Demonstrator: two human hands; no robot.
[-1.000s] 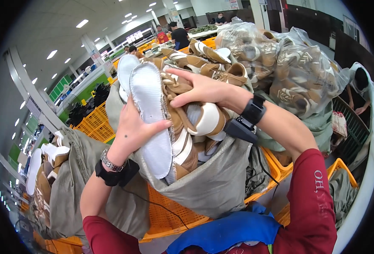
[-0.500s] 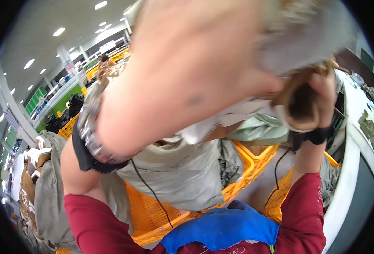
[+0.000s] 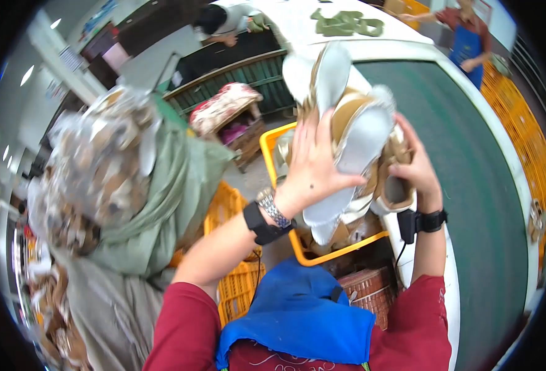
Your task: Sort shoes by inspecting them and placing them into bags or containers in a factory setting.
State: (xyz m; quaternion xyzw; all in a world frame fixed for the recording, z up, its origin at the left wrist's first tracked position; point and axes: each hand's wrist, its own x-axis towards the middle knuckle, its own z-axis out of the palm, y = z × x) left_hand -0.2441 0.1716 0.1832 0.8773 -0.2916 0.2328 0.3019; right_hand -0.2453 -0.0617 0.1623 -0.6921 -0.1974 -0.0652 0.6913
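Note:
A bundle of tan and white shoe uppers (image 3: 367, 133) with pale grey insole-like undersides is gripped between my two hands. Its left side is pressed by my left hand (image 3: 313, 167), fingers extended up along the pieces and thumb across the front. On the right, my right hand (image 3: 416, 164) curls around a brown upper with a dark opening (image 3: 396, 188). The bundle is over a yellow crate (image 3: 341, 252), where more pale and tan pieces lie. How many pieces I hold cannot be made out.
Right of the crate runs a green conveyor belt (image 3: 477, 185) with a white rim. Left stands a green sack (image 3: 174, 185) with bagged uppers (image 3: 106, 167). Orange crates (image 3: 232, 290) are beside me. A person in a blue apron (image 3: 469, 43) stands at far right; another leans over at the back.
My view has swung right, from sacks in orange crates to the yellow crate by the conveyor. Both hands have carried the uppers along, now lower and farther from the camera.

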